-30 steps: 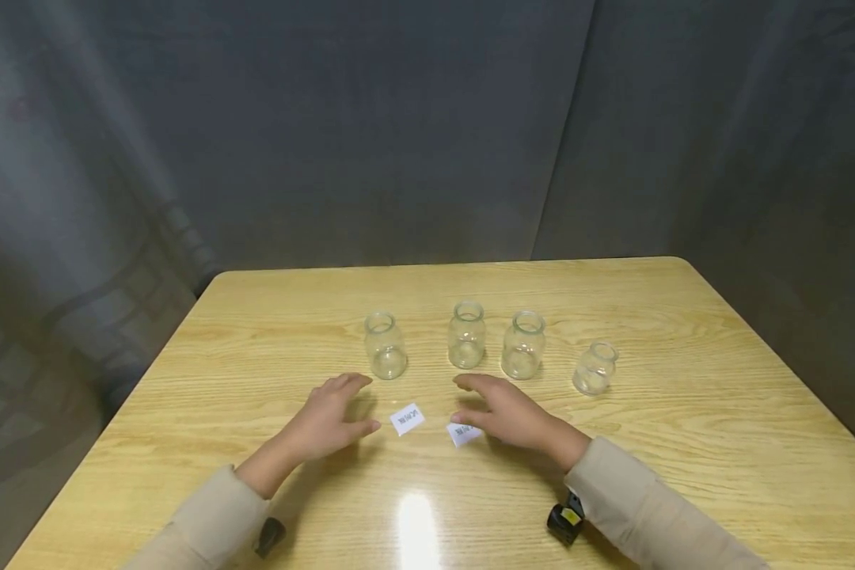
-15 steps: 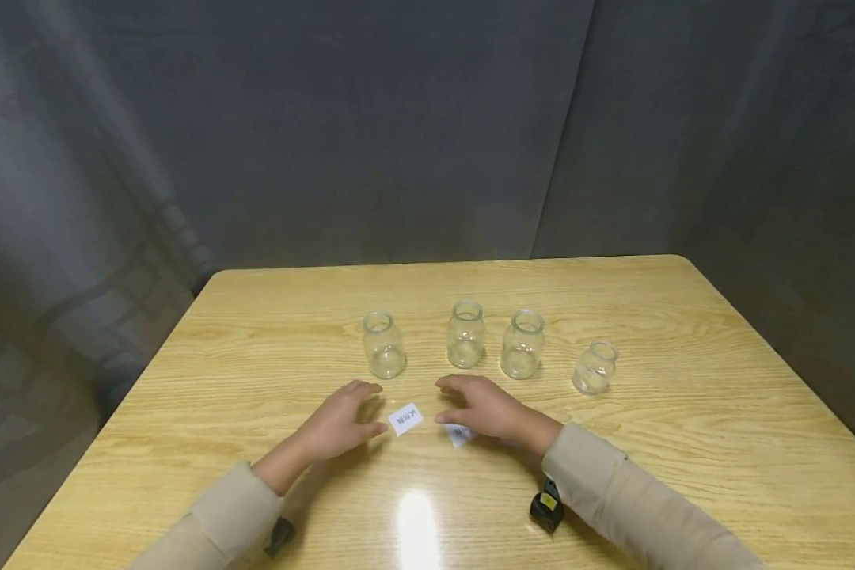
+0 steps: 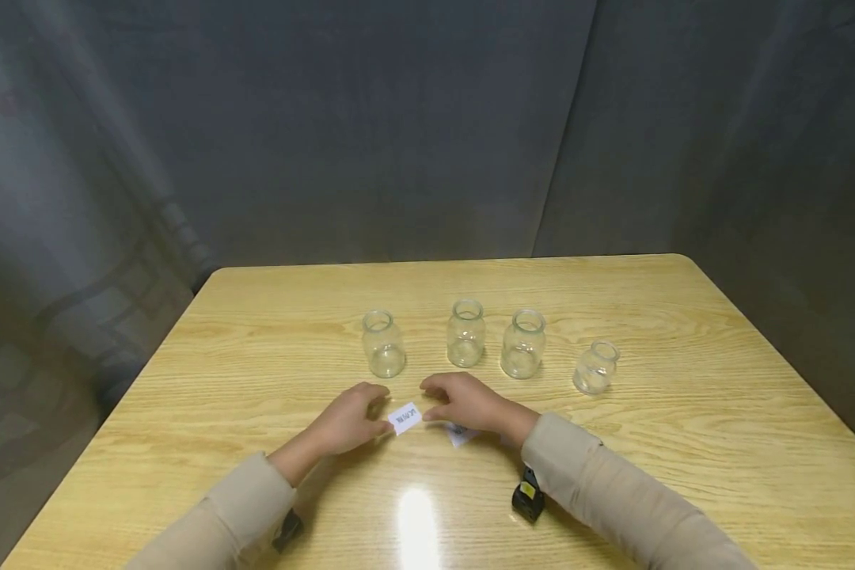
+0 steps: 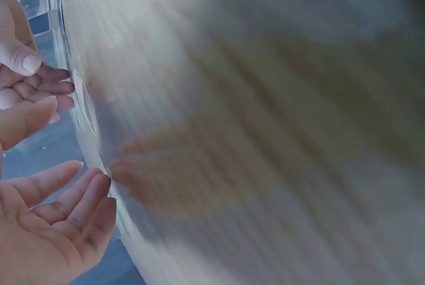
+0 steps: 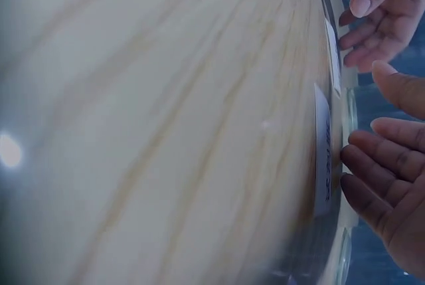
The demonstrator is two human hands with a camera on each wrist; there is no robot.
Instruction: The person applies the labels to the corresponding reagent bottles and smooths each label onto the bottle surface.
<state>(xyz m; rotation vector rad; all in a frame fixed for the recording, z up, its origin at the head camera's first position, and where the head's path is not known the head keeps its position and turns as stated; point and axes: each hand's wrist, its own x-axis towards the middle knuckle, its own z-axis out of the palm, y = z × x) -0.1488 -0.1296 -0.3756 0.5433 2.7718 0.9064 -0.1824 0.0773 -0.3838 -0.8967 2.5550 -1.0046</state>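
Flanking card (image 3: 404, 418) (printed): left hand (image 3: 351, 418), right hand (image 3: 466, 400)

right card (image 3: 463, 435): partly hidden by right hand (image 3: 468, 400), head view | left card (image 3: 404, 418): print too small to read | left sleeve (image 3: 245, 507), right sleeve (image 3: 598, 483): cut off at bottom edge | worktop (image 3: 292, 317): near side cut off; grain blurred, left wrist view

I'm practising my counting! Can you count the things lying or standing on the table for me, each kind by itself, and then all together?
Big glass jars: 3
Small glass jar: 1
White cards: 2
Total: 6
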